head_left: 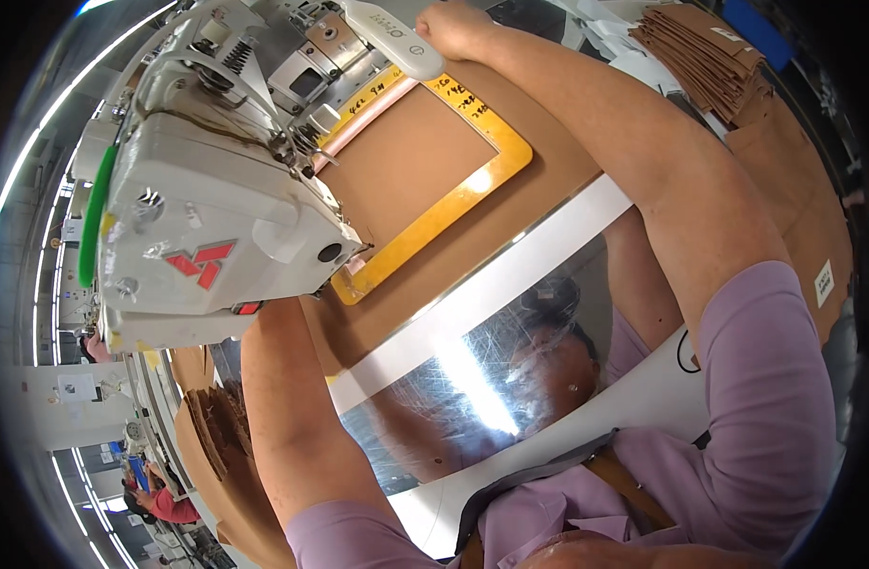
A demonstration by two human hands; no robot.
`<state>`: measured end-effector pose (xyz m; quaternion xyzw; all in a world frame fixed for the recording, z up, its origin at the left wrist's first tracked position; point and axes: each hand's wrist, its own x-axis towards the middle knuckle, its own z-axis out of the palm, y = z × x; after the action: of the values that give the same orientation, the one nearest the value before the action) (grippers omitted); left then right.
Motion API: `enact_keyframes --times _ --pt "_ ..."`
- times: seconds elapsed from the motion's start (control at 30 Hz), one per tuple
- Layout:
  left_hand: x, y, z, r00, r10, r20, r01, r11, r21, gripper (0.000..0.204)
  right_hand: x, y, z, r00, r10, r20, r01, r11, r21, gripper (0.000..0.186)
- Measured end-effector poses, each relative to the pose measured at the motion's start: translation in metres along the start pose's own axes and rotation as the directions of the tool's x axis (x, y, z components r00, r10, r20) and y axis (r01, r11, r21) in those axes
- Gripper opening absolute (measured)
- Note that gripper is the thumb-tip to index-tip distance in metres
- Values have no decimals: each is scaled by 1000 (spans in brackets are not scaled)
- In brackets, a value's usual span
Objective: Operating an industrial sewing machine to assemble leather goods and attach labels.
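Note:
A piece of brown fabric (567, 133) lies under the white sewing machine head (216, 223). On it rests a yellow frame (510, 142) with handwritten marks and a rectangular opening, brown fabric showing inside. My left forearm (292, 408) reaches up beneath the machine head, which hides my left hand. Across the fabric's right side stretches my other arm. At the far end my right hand (458, 33) is curled closed beside a white control panel (396, 38); what its fingers hold, if anything, is hidden.
A shiny metal plate (491, 379) with a white border lies nearest my body. Folded brown pieces (704, 62) are stacked at the far right, with more brown fabric (804, 228) hanging below. Brown pieces (216, 436) also sit left of my forearm. Another person (169, 503) works farther left.

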<state>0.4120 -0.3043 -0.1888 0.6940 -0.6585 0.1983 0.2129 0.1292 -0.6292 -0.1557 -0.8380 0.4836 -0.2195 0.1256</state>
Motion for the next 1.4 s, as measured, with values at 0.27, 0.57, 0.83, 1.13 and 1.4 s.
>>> enact_keyframes --times 0.27,0.57,0.83,1.13,1.4 --pt "-20 -31 -26 995 -17 93 10 997 73 30 -26 6 -19 921 -203 -331 245 965 91 25" --pt "-67 108 -99 917 -222 330 328 892 -310 45 -206 53 -107 941 -335 50 336 942 -12 47" --pt "-89 128 -100 881 -108 460 117 993 10 89 -259 70 -88 898 -431 93 440 862 -252 70" --pt "-93 114 -99 962 -110 251 105 994 34 47 -253 73 -100 843 -537 33 519 794 -318 55" --pt "-92 106 -98 981 -101 168 101 995 12 25 -253 61 -110 828 -561 6 522 768 -371 34"
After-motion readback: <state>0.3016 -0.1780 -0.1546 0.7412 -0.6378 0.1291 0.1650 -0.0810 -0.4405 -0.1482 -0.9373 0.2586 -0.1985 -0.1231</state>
